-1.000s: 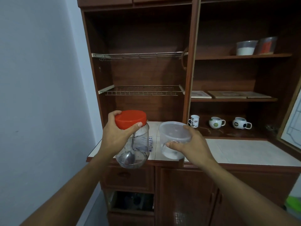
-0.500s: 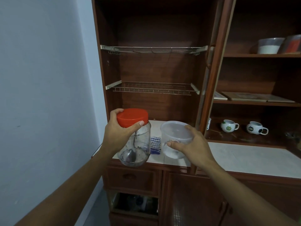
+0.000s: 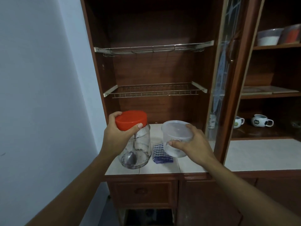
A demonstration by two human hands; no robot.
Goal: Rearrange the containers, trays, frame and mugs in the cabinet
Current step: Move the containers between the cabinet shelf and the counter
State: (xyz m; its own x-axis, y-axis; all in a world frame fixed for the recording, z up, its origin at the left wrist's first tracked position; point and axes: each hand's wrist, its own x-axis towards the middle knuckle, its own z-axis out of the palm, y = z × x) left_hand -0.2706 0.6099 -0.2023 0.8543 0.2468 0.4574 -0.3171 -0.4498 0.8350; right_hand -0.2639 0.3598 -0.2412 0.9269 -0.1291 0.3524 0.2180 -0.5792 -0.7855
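Hands hold two containers before an open wooden cabinet (image 3: 162, 66). Left hand (image 3: 117, 137) wraps fingers and thumb around the red lid of a clear jar (image 3: 135, 152) with a spoon inside. Right hand (image 3: 193, 144) clasps a lidded clear tub (image 3: 175, 137), its far fingers hidden. Mugs (image 3: 260, 120) sit at right, one blurred behind the glass door (image 3: 219, 79). A striped cloth (image 3: 160, 154) lies partly hidden behind the tub.

Both arms reach forward; left hand (image 3: 117, 139) and right hand (image 3: 193, 145) each closed in a grip
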